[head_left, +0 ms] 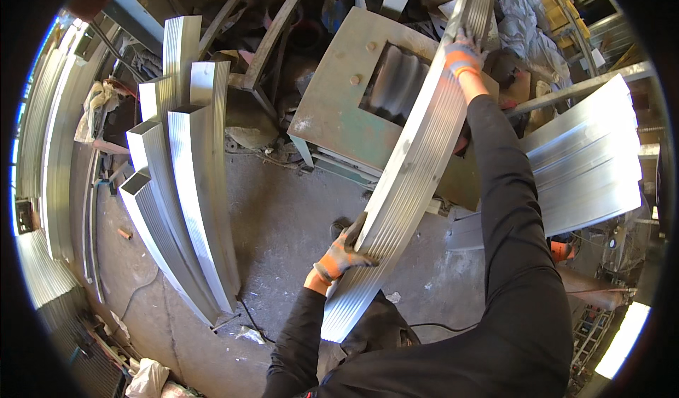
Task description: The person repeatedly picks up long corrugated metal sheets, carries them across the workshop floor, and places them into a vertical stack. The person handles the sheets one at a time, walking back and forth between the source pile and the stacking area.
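Observation:
I hold a long ribbed aluminium profile point(410, 164), slightly curved, running from my lap up to the top of the picture. My left hand point(341, 255), in an orange and grey glove, grips its lower part from the left side. My right hand point(463, 55), gloved the same way, clasps its upper part with the arm stretched out. The profile passes over a green metal machine point(339, 94) with grooved rollers point(397, 81) in its opening.
Several curved hollow aluminium profiles point(187, 186) lean together on the concrete floor at the left. Flat ribbed sheets point(587, 164) lie at the right. More long strips point(49, 157) stand along the far left. Scrap and cloth pile up behind the machine.

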Demonstrator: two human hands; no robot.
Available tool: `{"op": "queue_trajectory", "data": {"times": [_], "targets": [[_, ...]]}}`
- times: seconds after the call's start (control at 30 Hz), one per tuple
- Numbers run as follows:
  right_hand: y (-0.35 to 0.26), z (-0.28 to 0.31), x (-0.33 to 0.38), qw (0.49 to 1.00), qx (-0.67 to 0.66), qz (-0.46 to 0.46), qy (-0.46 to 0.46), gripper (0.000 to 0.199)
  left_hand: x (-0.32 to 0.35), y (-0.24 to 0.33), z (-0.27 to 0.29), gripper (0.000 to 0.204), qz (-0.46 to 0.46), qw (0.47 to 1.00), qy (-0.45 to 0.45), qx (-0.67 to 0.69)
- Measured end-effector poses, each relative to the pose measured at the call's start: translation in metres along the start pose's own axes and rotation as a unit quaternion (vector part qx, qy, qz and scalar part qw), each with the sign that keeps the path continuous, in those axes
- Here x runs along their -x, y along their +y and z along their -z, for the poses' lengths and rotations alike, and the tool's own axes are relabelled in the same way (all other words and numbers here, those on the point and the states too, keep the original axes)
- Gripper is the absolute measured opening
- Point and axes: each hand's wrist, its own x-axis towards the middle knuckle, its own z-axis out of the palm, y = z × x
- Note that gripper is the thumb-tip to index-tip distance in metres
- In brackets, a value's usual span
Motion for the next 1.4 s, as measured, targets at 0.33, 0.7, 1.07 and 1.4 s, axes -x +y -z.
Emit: {"op": "queue_trajectory", "data": {"times": [0.33, 0.7, 1.07, 1.4], "targets": [[-0.045, 0.034, 0.194, 0.998, -0.004, -0.003, 0.066, 0.073, 0.173, -0.045, 0.039, 0.146, 0.017, 1.000, -0.019, 0.015], [-0.079, 0.114, 0.501, 0.999, 0.027, 0.034, 0.021, 0.071, 0.448, -0.170, 0.014, 0.150, 0.077, 0.996, -0.021, 0.028], [-0.112, 0.182, 0.692, 0.999, 0.025, 0.031, -0.017, 0.076, 0.636, -0.237, 0.004, 0.148, 0.089, 0.994, -0.015, 0.054], [-0.073, 0.211, 0.735, 0.990, -0.134, 0.033, -0.023, 0.099, 0.684, -0.236, -0.035, 0.144, 0.069, 0.995, 0.058, -0.043]]}}
